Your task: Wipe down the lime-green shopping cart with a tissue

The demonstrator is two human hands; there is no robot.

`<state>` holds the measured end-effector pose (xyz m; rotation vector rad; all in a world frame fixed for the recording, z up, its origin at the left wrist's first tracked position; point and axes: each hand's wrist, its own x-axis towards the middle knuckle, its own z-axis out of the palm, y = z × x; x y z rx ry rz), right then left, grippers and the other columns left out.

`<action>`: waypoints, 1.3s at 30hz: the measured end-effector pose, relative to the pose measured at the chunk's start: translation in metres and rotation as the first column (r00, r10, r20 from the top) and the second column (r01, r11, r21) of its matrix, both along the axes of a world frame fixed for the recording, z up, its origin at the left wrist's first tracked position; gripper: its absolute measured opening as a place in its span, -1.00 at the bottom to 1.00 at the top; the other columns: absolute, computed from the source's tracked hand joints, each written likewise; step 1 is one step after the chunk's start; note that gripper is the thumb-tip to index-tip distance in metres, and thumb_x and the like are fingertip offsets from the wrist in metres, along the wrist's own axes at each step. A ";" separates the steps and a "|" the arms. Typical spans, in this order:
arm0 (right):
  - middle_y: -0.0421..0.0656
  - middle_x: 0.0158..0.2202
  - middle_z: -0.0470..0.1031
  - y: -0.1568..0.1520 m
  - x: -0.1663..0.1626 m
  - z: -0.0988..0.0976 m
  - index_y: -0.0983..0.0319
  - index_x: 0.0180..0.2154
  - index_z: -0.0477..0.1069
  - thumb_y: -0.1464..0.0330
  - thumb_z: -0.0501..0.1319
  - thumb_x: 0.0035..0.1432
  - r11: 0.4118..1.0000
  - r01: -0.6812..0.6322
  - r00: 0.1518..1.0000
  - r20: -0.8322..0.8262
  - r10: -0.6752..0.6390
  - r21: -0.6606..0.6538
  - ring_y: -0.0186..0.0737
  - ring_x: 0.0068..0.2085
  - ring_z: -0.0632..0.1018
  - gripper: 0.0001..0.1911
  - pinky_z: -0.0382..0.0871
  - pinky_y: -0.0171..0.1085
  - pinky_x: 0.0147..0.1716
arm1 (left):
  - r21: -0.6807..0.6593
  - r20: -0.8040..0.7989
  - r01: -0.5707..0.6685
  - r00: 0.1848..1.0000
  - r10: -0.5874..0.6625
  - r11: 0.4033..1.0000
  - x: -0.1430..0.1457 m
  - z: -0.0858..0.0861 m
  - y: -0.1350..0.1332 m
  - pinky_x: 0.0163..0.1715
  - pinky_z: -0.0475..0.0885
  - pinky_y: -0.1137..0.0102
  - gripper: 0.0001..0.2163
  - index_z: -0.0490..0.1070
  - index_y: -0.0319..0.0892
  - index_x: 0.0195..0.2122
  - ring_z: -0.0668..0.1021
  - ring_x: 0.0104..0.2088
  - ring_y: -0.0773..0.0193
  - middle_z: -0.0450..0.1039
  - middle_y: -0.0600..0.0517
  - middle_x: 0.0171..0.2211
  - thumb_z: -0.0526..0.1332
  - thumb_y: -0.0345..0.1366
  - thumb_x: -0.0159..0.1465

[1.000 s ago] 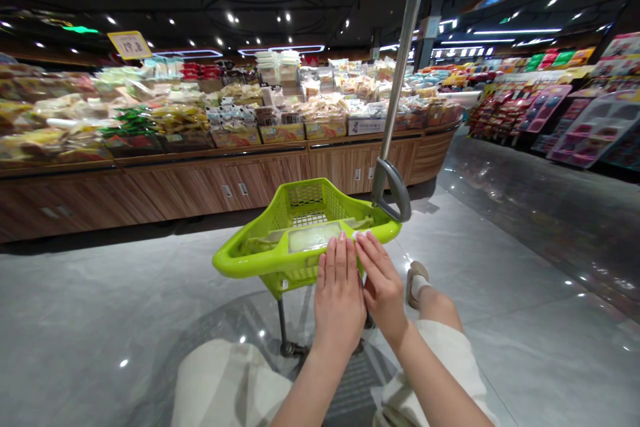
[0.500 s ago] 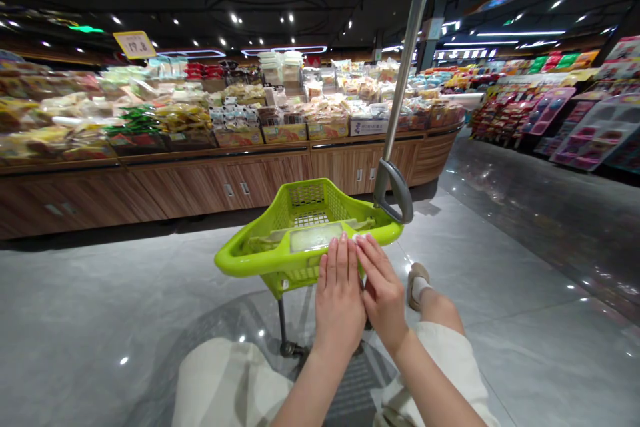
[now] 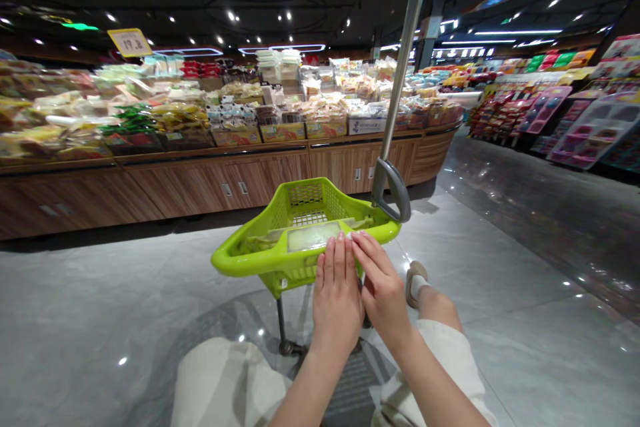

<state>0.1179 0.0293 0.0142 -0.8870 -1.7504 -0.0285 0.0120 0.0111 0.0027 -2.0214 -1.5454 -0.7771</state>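
Far left, a yellow price sign (image 3: 129, 42) hangs over a long wooden desk (image 3: 200, 183) piled with bagged and boxed snacks (image 3: 170, 117). It runs along the back, with shiny grey floor (image 3: 100, 307) in front of it.

Near the middle of that floor is a lime green shopping cart basket (image 3: 250, 259) on a thin dark post, right in front of the person. A pale see-through panel (image 3: 313, 237) lies across the basket's near rim. You can also see the person's knee in white trousers (image 3: 225, 380) at the bottom of the view.

The left hand (image 3: 339, 300) is flat with the palm down and the fingers straight and pressed together. Its fingertips rest on the near rim, just at the edge of that pale panel. The grip is fully open and isn't wrapped around anything.

The right hand (image 3: 383, 287) is right beside it and the two touch along their inner sides. It's also flat, angled slightly inward, with the fingertips on the same rim. That grip is open too and holds nothing, so both hands are just laid on the basket edge.

Just right of the hands, a grey metal pole (image 3: 406, 47) with a loop at its base comes up from the basket's right corner and goes out the top of the view. Below it, a foot in a beige shoe (image 3: 414, 279) is on the floor just beside the basket.

Far right, past an open stretch of floor, are shelves (image 3: 575, 120) of colourful goods. They're too blurry to tell what's on them.
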 end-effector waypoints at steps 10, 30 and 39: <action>-0.16 0.18 0.41 0.010 0.021 -0.008 0.03 0.22 0.28 0.68 -0.09 0.12 0.974 0.225 0.968 -0.116 -0.222 0.018 -0.16 0.24 0.37 -0.27 0.25 0.06 0.26 | -0.018 0.009 0.014 1.000 -0.014 1.000 -0.002 0.002 -0.001 0.33 0.11 0.10 -0.39 -0.13 -0.36 0.38 -0.02 0.40 0.07 0.00 -0.15 0.38 0.00 -0.45 0.31; -0.14 0.15 0.44 0.006 0.016 0.006 0.06 0.21 0.32 0.71 -0.07 0.01 0.998 0.061 0.998 -0.015 -0.061 0.000 -0.16 0.20 0.41 -0.21 0.31 -0.01 0.23 | -0.004 0.018 0.010 1.000 -0.009 1.000 -0.002 0.002 -0.001 0.33 0.09 0.12 -0.40 -0.09 -0.31 0.38 0.00 0.39 0.09 0.00 -0.12 0.39 0.00 -0.45 0.30; -0.11 0.20 0.38 0.002 0.008 -0.008 0.07 0.26 0.24 0.69 -0.08 0.09 0.993 0.115 0.992 -0.061 -0.113 0.017 -0.15 0.26 0.34 -0.24 0.26 0.04 0.25 | 0.006 0.017 -0.009 1.000 0.009 1.000 0.001 0.001 -0.001 0.32 0.11 0.12 -0.41 -0.04 -0.35 0.36 0.00 0.39 0.07 0.04 -0.16 0.37 0.02 -0.45 0.29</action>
